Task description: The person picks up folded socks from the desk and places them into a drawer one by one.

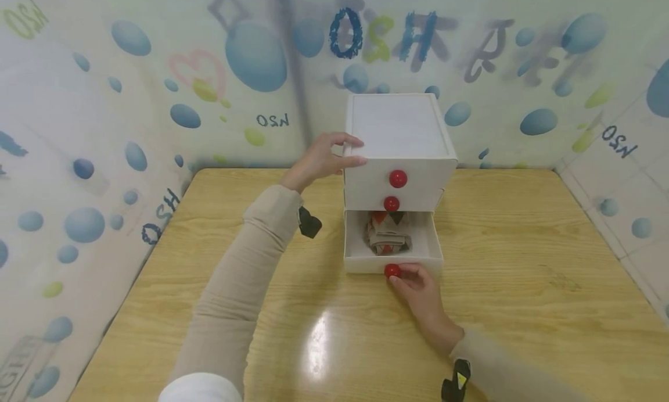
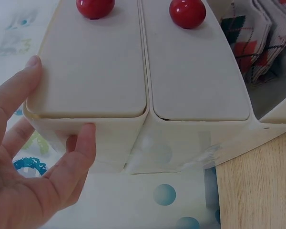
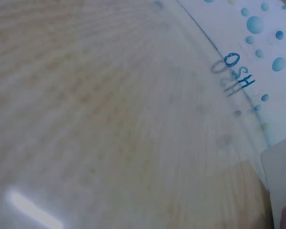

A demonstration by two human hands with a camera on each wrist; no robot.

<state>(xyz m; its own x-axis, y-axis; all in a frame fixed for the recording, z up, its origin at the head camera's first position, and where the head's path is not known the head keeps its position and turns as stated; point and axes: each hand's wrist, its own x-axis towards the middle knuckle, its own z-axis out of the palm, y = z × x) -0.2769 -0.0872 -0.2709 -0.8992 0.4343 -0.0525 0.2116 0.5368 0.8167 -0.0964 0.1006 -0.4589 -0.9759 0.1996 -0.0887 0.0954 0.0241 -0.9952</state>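
Observation:
A small white chest of drawers [image 1: 397, 126] with red round knobs stands on the wooden table. Its bottom drawer [image 1: 431, 239] is pulled out, and a folded plaid cloth [image 1: 388, 239] in beige, red and dark green lies inside. My right hand [image 1: 420, 297] pinches the red knob [image 1: 392, 271] of that drawer between thumb and fingers. At the upper left corner of the chest, my left hand [image 1: 326, 155] grips the side, thumb and fingers around the edge. The left wrist view shows the upper two drawer fronts [image 2: 195, 71] closed, with the left fingers [image 2: 81, 152] against the side wall.
The wooden table [image 1: 522, 262] stretches out on both sides of the chest. Behind it rises a wall [image 1: 308, 88] covered with blue bubbles and lettering. A dark strap device [image 1: 309, 222] sits at the left wrist, another [image 1: 457, 380] at the right.

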